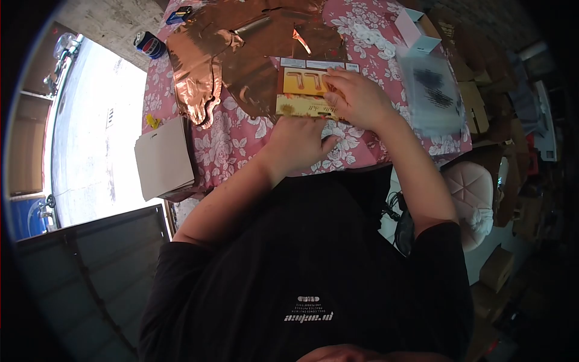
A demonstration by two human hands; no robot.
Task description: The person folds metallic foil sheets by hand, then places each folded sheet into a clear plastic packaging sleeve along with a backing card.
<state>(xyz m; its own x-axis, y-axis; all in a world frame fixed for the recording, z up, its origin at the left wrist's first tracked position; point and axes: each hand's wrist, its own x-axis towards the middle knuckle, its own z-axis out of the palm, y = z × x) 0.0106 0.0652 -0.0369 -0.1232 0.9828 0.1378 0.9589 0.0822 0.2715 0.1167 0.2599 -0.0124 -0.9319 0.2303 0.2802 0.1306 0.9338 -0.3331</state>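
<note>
Partly hidden: a printed card point(294, 92)

At the frame's upper centre, the card's right side is overlaid by the right hand point(357, 99), its fingers loosely bent. The lower edge is met by the left hand point(295, 142), fingertips hidden; whether anything is gripped by either cannot be told. Copper-coloured foil point(250, 69) is partly covered.

**Daylit from left, dim at right**

Burnt to white over the ground outside point(99, 133). Glinting in streaks on the copper foil point(256, 60). Sunk in shadow across the black shirt point(301, 253) and the right side. Bowed by wide-angle distortion, black at the corners. Too soft for fine print on the yellow packet point(304, 107).
</note>
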